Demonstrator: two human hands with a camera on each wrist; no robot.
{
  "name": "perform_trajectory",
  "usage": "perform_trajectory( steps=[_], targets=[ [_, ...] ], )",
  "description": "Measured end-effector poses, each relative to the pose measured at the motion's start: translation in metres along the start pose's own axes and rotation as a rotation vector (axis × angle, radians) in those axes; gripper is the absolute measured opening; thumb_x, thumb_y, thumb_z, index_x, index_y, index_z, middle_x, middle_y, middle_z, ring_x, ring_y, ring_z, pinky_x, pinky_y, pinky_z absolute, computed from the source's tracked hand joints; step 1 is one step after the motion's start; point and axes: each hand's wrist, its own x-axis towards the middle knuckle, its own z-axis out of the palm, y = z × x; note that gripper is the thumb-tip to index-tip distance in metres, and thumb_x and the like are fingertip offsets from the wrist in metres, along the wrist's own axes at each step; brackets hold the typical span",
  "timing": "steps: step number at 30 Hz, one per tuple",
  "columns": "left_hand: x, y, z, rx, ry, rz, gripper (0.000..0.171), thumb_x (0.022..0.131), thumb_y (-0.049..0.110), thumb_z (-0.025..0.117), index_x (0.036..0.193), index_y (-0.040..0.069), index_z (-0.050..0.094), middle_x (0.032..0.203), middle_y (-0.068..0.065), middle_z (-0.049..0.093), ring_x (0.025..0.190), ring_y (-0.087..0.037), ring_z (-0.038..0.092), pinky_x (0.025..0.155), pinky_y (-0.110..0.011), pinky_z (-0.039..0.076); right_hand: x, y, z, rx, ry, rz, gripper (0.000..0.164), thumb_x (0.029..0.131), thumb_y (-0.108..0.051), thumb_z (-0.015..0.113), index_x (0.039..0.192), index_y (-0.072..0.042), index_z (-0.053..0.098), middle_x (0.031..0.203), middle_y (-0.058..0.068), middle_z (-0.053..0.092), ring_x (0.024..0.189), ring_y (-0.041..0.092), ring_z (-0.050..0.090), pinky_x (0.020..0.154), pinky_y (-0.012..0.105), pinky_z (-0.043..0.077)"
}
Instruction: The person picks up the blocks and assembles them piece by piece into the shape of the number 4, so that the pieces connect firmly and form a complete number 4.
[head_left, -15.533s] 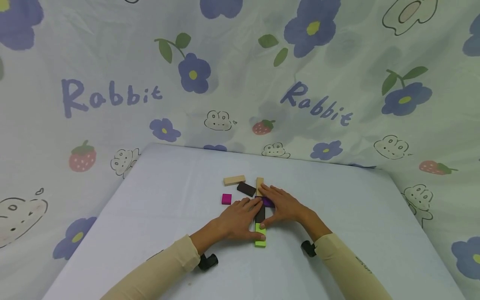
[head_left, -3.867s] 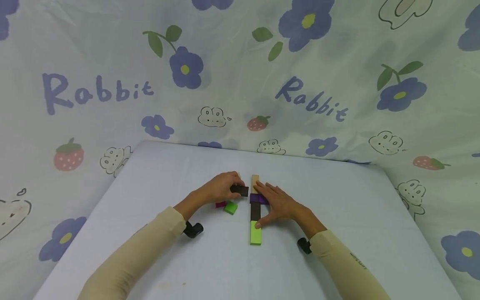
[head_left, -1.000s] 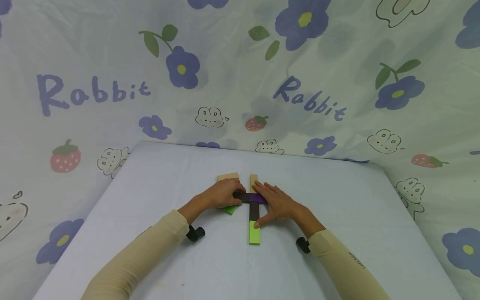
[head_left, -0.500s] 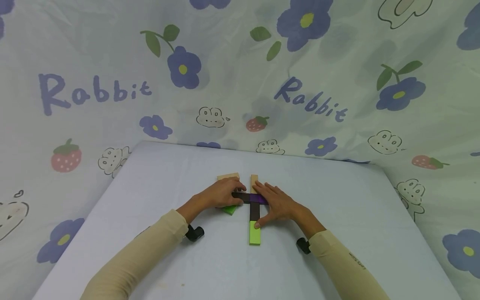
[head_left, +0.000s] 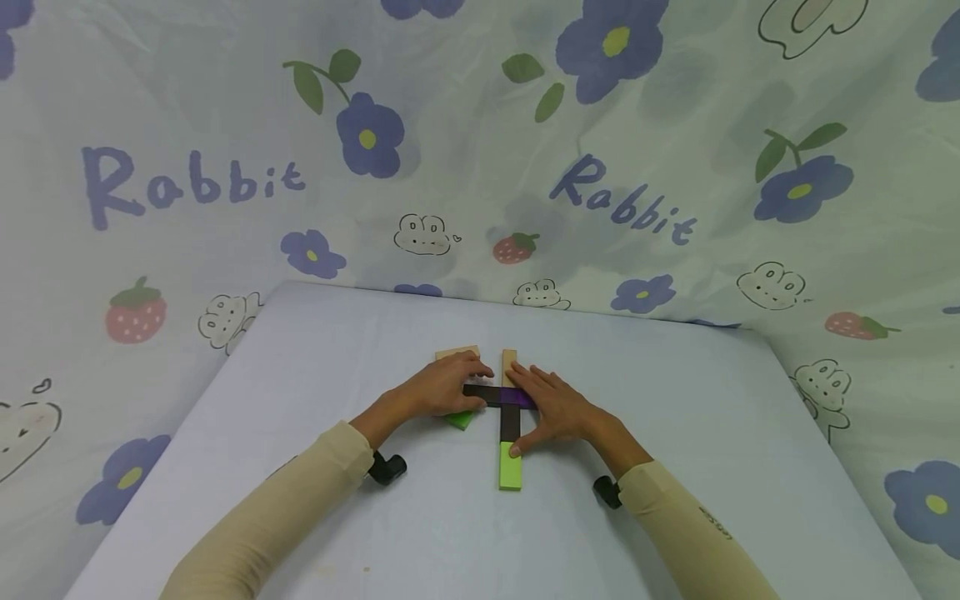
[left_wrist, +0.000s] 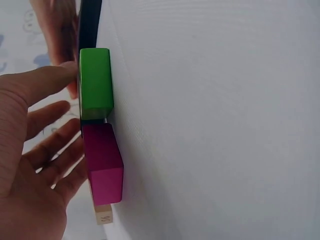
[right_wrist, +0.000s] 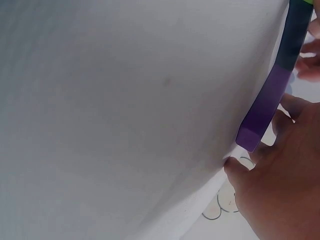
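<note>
black block: plain, oblong, matt, lying flat on the white table, crosswise, its right end against the purple block. a second black block ran toward the wearer from that joint, with a lime block at its near end; a pale wooden block stood in line on the far side, the whole roughly a cross. left hand open, fingers loose and spread, thumb by the near edge of the black block, no grip seen. right hand also open, fingers splayed, over part of the purple block, fingertips at the wooden block, thumb on the lime one. another wooden block lay partly behind the left hand. left wrist view gave what the head view hid: a magenta block just beside the bright green block, only a corner of the latter showing from above. right wrist view showed the purple block's end face, covered by the hand from overhead.
</note>
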Motion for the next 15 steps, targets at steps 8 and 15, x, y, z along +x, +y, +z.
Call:
perform_trajectory(
  steps=[8,15],
  targets=[
    [-0.0015,0.0002,-0.0022,-0.001,0.016,0.005,0.053,0.089,0.031,0.078,0.135,0.012,0.064,0.123,-0.006,0.059,0.11,-0.019,0.057,0.099,-0.041,0.049,-0.0013,-0.0009,-0.0006,-0.001,-0.001,0.0,0.13,0.065,-0.071,0.083,0.164,-0.023,0.014,0.17,-0.004,0.005,0.155,0.031,0.007,0.12,0.058,0.012],
    [-0.0049,0.0004,-0.0089,-0.031,0.049,-0.015,0.054,0.09,0.032,0.076,0.139,0.014,0.061,0.136,-0.007,0.057,0.133,-0.027,0.05,0.111,-0.05,0.04,-0.0023,-0.0019,-0.0021,-0.009,0.004,-0.006,0.129,0.066,-0.071,0.082,0.164,-0.022,0.014,0.17,-0.004,0.006,0.155,0.031,0.007,0.121,0.057,0.012]
  ],
)
